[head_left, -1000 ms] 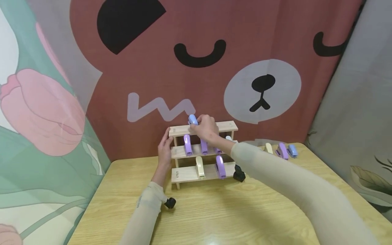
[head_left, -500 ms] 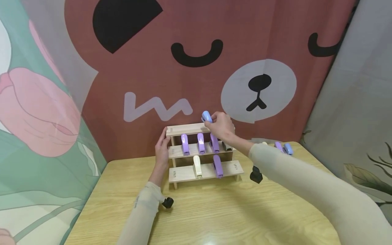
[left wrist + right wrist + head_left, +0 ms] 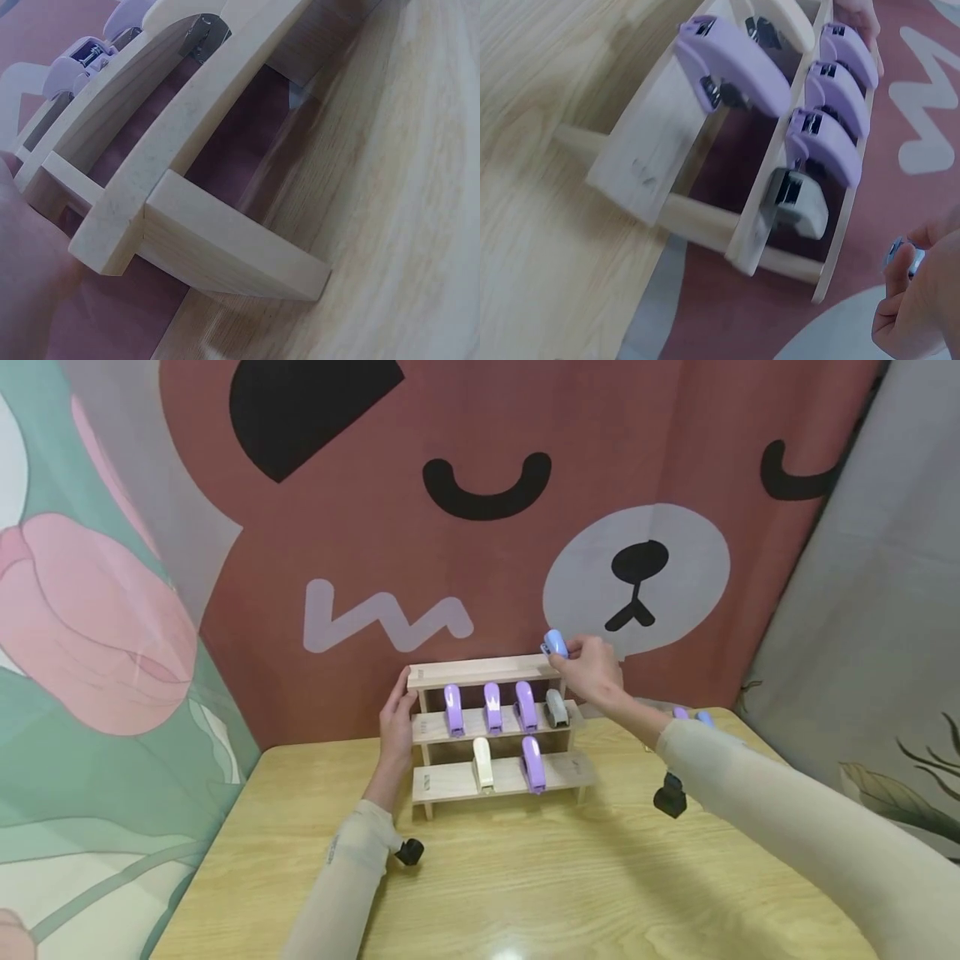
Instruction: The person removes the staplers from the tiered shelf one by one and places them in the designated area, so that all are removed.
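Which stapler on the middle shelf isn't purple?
The grey stapler, at the right end of the middle shelf, nearest the right hand; the other three staplers there are purple.

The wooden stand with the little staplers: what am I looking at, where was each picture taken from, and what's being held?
There's no robot, only a person's bare hands. The wide picture comes from a camera worn on the head; the two close ones come from wrist cameras. On the table is a three-tier wooden stand. Its middle shelf has three purple staplers and a gray stapler; its bottom shelf has a cream stapler and another purple one. The left hand holds the stand's left end; the right hand pinches a blue stapler.
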{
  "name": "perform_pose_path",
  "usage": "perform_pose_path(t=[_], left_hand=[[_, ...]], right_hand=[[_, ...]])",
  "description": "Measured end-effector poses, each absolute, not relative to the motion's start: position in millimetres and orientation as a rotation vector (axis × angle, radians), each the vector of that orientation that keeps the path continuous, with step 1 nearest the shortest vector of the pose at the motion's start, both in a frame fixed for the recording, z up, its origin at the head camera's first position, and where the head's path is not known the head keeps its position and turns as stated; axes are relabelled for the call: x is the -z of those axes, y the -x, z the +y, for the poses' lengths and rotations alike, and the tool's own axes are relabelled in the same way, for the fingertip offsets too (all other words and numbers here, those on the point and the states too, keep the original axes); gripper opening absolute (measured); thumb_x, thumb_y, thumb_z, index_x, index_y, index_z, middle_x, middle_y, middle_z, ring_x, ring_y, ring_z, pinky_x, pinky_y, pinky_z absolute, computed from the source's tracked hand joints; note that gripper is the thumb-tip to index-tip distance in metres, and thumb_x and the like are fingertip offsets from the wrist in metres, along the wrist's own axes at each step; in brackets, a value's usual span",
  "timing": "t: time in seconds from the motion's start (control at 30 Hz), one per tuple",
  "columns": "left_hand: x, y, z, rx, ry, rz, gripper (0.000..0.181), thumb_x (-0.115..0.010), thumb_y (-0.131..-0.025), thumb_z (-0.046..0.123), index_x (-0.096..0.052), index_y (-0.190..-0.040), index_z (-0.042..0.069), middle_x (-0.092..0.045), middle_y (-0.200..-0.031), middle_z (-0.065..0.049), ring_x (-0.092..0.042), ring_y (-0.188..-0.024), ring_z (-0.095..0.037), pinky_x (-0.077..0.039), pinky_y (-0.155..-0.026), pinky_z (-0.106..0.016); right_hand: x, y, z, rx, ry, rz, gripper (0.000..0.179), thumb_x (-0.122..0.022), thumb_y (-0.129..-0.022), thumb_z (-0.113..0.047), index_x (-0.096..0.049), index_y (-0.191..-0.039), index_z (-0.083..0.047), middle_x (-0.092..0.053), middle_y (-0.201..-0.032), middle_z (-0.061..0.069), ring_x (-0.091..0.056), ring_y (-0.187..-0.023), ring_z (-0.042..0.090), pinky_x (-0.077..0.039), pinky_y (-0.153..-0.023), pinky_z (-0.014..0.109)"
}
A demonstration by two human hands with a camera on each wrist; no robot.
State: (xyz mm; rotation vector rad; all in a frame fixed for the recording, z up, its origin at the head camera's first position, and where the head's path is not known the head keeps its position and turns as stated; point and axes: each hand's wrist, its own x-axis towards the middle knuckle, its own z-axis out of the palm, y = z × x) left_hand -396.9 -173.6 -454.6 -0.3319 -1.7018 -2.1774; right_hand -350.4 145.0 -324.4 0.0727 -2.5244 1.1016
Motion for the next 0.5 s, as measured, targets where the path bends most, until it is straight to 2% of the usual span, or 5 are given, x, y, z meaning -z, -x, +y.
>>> perform_pose_path(t=[0.2,0.5], left_hand=[[457.7,400.0,-171.0,2.139,0.319,-1.716,0.047,-0.055,-0.106,0.031,-0.050,-0.153,0.029,-0.046,-0.153,0.015,-0.034,-0.144,-0.010,-0.030,-0.116,-0.040],[456.3,400.7,-168.6,2.152,0.311,-1.734,0.048,-0.053,-0.108,0.031,-0.047,-0.155,0.030,-0.043,-0.155,0.016,-0.031,-0.145,-0.008,-0.030,-0.116,-0.040]], right_hand=[[330.6,347.4,169.6,-1.077,-0.020,-2.506,0.032,-0.068,-0.094,-0.028,-0.070,-0.108,0.001,-0.070,-0.101,0.016,-0.065,-0.087,0.029,-0.051,-0.069,0.040],[351.0,341.2,200.5,-1.099,0.102,-2.477,0.037,-0.069,-0.095,-0.032,-0.070,-0.111,0.001,-0.070,-0.101,0.016,-0.064,-0.089,0.030,-0.051,-0.072,0.040]])
